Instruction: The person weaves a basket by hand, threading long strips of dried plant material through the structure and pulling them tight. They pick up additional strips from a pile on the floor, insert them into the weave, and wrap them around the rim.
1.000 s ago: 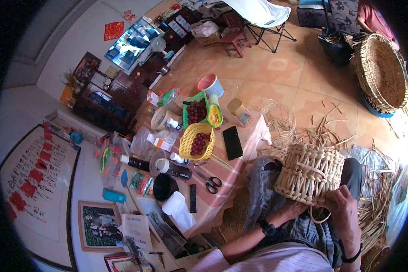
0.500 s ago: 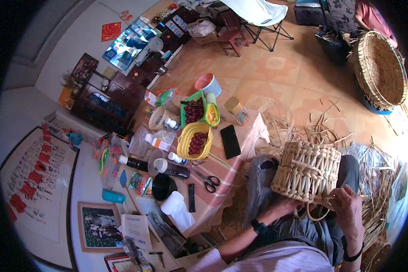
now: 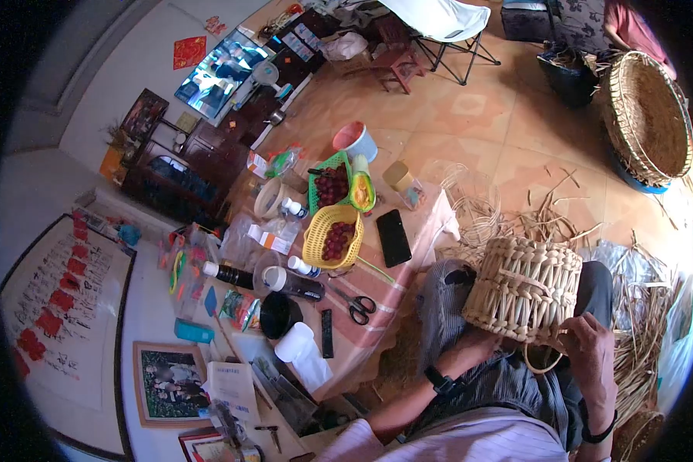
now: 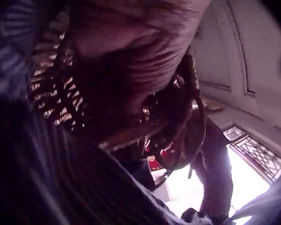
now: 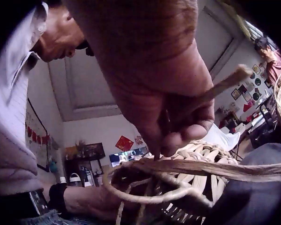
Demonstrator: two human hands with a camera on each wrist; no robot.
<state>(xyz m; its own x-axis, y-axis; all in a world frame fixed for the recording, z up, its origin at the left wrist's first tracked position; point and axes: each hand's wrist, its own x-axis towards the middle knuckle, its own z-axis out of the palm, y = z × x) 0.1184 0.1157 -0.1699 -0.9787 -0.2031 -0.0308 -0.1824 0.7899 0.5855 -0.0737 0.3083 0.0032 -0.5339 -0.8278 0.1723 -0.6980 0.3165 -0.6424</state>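
On the lap sits a pale woven straw basket [image 3: 523,289], tilted, with chunky braided sides. My left hand [image 3: 477,348] grips its lower rim on the near side; in the left wrist view this left hand [image 4: 150,56] is close up and its fingertips are lost in shadow. At the rim's right corner my right hand [image 3: 590,350] pinches a straw strand. One end of that straw strand [image 5: 225,86] sticks out past the curled fingers of the right hand [image 5: 178,108] in the right wrist view. A loop of straw [image 5: 145,199] hangs just below the fingertips, beside the basket's weave.
To the left a cloth-covered table holds scissors [image 3: 359,308], a phone [image 3: 393,239], a yellow basket [image 3: 313,237] of grapes and several bottles. Loose straw [image 3: 645,339] lies right of the legs. A large round basket [image 3: 622,115] stands far right, near another person [image 3: 634,31].
The straw loop under the rim widened half a second ago and is smaller now. My right fingers spread somewhat and came back close to the rim. The left hand keeps its place on the basket.
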